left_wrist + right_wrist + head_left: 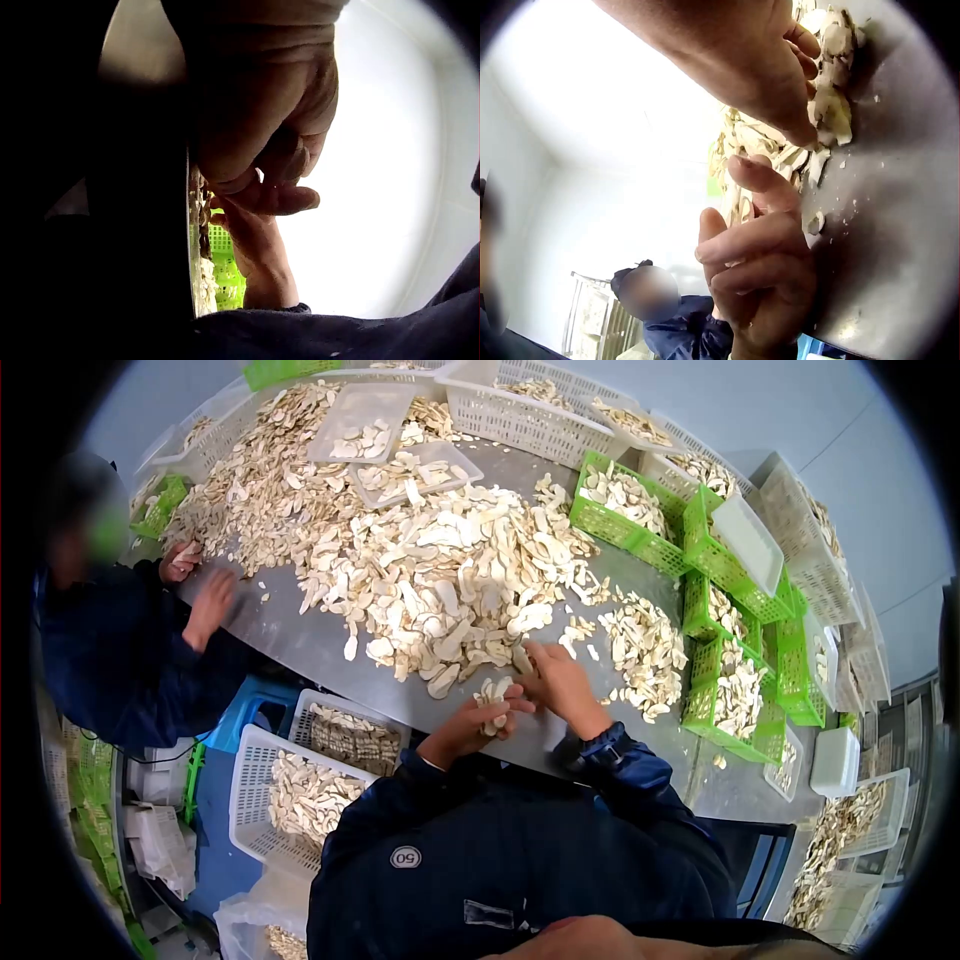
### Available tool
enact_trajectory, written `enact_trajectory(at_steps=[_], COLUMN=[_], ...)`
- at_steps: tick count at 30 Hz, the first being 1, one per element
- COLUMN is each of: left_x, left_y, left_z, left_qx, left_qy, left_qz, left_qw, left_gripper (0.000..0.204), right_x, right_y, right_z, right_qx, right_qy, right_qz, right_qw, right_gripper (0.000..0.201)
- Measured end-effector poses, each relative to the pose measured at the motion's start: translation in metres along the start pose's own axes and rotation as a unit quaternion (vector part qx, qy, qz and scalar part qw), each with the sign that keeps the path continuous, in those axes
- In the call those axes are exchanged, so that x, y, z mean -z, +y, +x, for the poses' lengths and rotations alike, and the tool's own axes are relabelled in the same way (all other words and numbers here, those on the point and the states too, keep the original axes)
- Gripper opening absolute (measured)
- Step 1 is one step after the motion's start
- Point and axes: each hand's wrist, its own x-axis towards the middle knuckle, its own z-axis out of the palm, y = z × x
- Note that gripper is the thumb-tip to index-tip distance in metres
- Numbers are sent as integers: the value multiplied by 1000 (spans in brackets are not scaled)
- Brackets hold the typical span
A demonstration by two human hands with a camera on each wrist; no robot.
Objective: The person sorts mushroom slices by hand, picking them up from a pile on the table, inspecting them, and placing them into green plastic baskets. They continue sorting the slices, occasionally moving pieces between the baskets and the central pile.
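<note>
A wide heap of pale dried slices (440, 560) with brownish edges covers the middle of the metal table. At its near edge my left hand (460, 730) holds a few slices (492, 695) in its curled fingers, palm turned up. Just to the right, my right hand (562, 682) pinches a slice (521, 658) at the heap's edge. The right wrist view shows the right hand's fingers (810, 67) bent against the slices, with the left hand (765, 277) close below. In the left wrist view the left hand (262, 127) is dark and hides its slices.
A smaller pile of slices (645, 655) lies to the right, before green baskets (735, 735). White baskets (530, 420) line the back; two clear trays (362, 420) sit on the heap. Another person (130, 640) works at the left. Filled crates (262, 840) stand below the table's near edge.
</note>
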Motion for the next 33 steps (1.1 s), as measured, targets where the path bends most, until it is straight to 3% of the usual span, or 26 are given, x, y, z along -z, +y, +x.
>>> enact_trajectory(at_steps=[6,10,12,15,18,19,23,26,27,30,33], left_x=[12,7,0,-9,-4,2,1,-1,-4,-9,-4], left_y=[-8,-7,-2,2,2,0,5,4,5,8,2], left_z=[-1,1,0,-2,-3,-4,-8,-7,-7,-8,-6], left_qx=[-24,-42,-40,-35,-28,-28,-15,-24,-23,-26,-25], left_qy=[4,37,58,61,45,40,56,39,53,84,98], left_qz=[-43,-47,-59,-72,-57,-52,-48,-68,-64,-58,-48], left_qw=[999,997,996,995,997,997,997,997,996,994,994], left_gripper=[42,45,47,49,50,49,46,43,41,37,34], right_x=[-14,7,8,15,15,4,-12,-12,-19,-22,12], right_y=[23,36,39,26,10,15,-7,-8,11,61,82], right_z=[4,1,-3,-5,-4,-2,-6,-13,-11,-21,-23], right_qx=[-17,-134,-159,-142,-77,51,214,193,237,186,54], right_qy=[35,-21,-47,-130,-47,2,-20,27,12,43,63], right_qz=[29,195,288,504,226,82,88,71,12,-15,-115], right_qw=[999,971,943,842,970,995,973,978,971,981,990], right_gripper=[37,32,30,26,28,31,50,45,35,25,19])
